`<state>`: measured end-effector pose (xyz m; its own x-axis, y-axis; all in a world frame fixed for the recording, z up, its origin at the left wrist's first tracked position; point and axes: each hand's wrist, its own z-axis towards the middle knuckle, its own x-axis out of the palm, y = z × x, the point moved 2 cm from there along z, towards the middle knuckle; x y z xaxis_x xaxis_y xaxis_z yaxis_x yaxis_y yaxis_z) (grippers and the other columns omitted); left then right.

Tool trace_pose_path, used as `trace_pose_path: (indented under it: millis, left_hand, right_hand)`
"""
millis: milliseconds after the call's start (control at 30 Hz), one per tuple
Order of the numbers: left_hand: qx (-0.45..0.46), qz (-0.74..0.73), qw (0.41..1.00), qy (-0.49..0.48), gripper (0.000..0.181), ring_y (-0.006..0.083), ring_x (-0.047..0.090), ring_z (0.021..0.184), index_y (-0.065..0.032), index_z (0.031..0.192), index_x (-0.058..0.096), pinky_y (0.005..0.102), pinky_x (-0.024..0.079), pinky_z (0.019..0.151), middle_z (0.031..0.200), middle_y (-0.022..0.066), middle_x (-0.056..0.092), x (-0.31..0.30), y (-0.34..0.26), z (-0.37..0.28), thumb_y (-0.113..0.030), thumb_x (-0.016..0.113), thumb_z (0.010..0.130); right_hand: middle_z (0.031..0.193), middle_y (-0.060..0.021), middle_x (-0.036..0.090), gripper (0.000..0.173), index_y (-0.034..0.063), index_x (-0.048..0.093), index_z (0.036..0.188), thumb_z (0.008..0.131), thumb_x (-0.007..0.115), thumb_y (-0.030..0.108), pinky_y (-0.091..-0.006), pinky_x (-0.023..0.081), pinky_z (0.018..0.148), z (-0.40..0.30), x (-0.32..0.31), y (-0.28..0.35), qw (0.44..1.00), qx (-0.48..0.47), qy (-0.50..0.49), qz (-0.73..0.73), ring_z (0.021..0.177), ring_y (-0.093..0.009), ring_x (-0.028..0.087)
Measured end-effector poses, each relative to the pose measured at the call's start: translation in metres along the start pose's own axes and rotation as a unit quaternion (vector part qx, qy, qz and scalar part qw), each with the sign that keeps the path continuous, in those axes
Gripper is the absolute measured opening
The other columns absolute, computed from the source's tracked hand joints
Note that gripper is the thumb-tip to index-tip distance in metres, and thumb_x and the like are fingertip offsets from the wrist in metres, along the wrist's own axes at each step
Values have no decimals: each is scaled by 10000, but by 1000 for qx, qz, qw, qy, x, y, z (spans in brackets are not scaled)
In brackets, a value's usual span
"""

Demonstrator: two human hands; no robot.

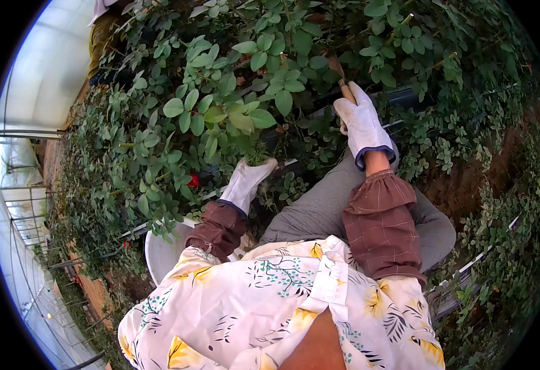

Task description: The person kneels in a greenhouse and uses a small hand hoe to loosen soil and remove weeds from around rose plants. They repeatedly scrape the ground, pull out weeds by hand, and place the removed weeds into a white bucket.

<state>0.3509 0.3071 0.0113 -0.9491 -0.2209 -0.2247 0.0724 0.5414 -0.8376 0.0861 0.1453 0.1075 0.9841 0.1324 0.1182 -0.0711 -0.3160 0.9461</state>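
Observation:
My right hand (362, 121), in a white work glove, is closed around the wooden handle of a small hand trowel (347, 92). Its rusty blade points up among the rose bushes (247, 83), and leaves partly cover the tip. Lower and to the left, my left hand (251, 180) wears a matching glove. A tuft of fine green weeds (257, 157) is gathered in its fingers, which are partly hidden. Broad rose leaves hang just above that hand. A red rose bloom (193, 180) shows to its left.
A white bucket (159, 259) stands at my left side, partly behind my sleeve. Another person (105, 44) is among the plants at the upper left. Dark pipe (402, 95) runs through the bed behind my right hand. Cut rose stems (407, 19) stick out above. Greenhouse film (43, 69) lines the left.

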Motion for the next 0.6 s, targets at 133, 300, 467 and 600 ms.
trace_pose_path:
  millis: [133,300,467,600]
  left_hand:
    - [5,-85,995,-61,86,56,502,682,-82,829,646,258,417,607,758,-59,575,-79,8,-73,-121,719,854]
    - [19,10,967,-255,61,59,480,703,-85,908,594,211,403,608,834,-51,552,-210,41,-156,-35,614,936]
    - [54,-97,826,-553,370,100,544,640,-67,1067,669,290,463,577,815,-11,617,-263,76,-272,-398,745,919]
    - [-234,27,899,-370,569,136,504,541,-75,1354,591,300,452,480,752,14,592,-243,128,-304,-257,784,851]
  right_hand:
    - [887,-51,566,773,-8,357,1590,884,635,142,-276,385,503,5,4,-5,998,-6,34,-50,607,-116,475]
    - [822,-78,597,755,-20,396,1566,861,601,158,-290,415,451,1,4,-5,996,-39,55,-60,509,-131,496]
    - [793,-38,551,763,-1,348,1594,897,619,153,-257,404,453,0,4,-4,996,-21,77,-47,540,-98,457]
    - [831,-75,596,739,13,395,1576,882,604,159,-293,439,471,-6,9,6,994,-25,53,-87,530,-135,500]
